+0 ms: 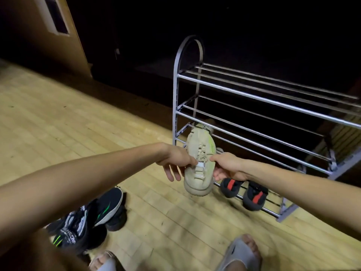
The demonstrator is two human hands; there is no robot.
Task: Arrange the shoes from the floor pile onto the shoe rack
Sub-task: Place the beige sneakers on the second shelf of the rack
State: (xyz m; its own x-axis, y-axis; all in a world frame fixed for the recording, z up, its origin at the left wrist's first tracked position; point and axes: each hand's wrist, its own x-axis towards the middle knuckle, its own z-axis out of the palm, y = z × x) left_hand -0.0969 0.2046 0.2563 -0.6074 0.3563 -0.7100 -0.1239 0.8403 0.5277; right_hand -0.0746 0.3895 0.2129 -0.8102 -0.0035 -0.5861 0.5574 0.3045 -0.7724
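1. Left hand (176,163) is pinching the cream sneaker (199,159) at the lace area, thumb and forefinger closed on it, the other fingers hanging loosely curled below.
2. Right hand (227,166) is gripping the same sneaker from the opposite side, thumb on the laces, fingers curled under its edge.
3. The sneaker is hanging between the two hands, clear of the floor (78,124), toe pointing toward the person, heel pointing away toward the shoe rack (263,100). A faint yellow-green tint is showing on its right flank.
4. The rack is standing just beyond both hands: metal-bar tiers, arched end frame at its left end. The sneaker's heel is overlapping the lower bars in view; I cannot tell if it is touching them.
5. Two dark shoes with red straps (244,191) are sitting side by side on the bottom tier, just below and right of the right hand.
6. The floor pile (88,218), black sneakers with green and white markings, is lying well below the left forearm, near the person.
7. Feet in grey slides (241,255) are showing at the bottom edge, nearer than both hands.
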